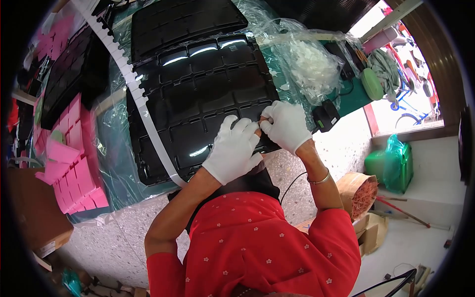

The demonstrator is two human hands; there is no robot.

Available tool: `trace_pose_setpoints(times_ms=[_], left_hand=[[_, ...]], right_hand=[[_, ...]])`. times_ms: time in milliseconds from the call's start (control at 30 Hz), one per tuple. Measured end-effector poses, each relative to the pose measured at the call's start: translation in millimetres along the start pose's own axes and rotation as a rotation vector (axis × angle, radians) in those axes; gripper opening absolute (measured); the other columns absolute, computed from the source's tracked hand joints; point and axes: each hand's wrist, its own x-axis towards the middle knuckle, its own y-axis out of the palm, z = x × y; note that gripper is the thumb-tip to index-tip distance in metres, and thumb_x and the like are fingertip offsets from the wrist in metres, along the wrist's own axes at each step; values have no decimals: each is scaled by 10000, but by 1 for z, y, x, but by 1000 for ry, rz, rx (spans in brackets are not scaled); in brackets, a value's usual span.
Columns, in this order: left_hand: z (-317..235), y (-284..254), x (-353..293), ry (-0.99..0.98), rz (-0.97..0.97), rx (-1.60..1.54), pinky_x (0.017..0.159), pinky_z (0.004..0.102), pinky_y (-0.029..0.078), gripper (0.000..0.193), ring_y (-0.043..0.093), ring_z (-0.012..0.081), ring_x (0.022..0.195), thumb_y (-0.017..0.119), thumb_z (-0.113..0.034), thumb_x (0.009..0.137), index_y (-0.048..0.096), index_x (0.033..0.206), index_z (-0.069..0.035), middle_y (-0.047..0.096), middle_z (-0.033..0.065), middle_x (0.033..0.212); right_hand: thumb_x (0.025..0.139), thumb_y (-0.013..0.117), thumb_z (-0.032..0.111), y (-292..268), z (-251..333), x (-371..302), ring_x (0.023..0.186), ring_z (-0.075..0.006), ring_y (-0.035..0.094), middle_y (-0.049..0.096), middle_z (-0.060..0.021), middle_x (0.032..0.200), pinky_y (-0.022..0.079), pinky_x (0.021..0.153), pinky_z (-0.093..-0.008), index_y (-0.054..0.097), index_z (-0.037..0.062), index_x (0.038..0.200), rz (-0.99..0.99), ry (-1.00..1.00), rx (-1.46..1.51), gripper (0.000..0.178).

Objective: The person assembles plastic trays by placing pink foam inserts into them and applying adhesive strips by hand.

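A glossy black plastic tray [184, 129] with a grid of shallow rectangular compartments lies before me on the table. My left hand [231, 147], in a white glove with a bare fingertip showing, rests over its near right part. The fingers there are spread and slightly bent, the thumb apart near the tray's edge. Right beside it, my right hand [287, 124], also gloved, has its fingers curled together at the tray's right side. Whatever those fingers pinch is hidden. A long white notched strip [148, 115] runs across the tray's left side.
Another black tray [185, 24] lies beyond. Pink compartment sheets [79, 171] and a black stack [74, 74] stand at left. Right of the tray are a clear bag of white pieces [314, 67], a green oval object [372, 84] and a small black box [326, 116]. Clear film covers parts of the table.
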Motion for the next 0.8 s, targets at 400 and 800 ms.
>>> trace_pose_setpoints(times_ms=[400, 800], left_hand=[[-8, -1, 7, -72, 106, 15, 1034, 492, 311, 605, 496, 266, 1164, 752, -370, 720, 594, 1157, 18, 565, 117, 1218], [-13, 3, 4, -47, 61, -98, 1023, 458, 332, 553, 493, 285, 1158, 738, -340, 728, 602, 1151, -12, 553, 133, 1215]], right_hand=[[814, 554, 107, -12, -15, 2, 853, -324, 623, 651, -99, 853, 467, 738, -458, 703, 99, 857, 141, -157, 48, 155], [820, 560, 103, -12, -11, -1, 862, -318, 619, 648, -92, 851, 444, 754, -452, 695, 102, 858, 135, -127, 56, 140]])
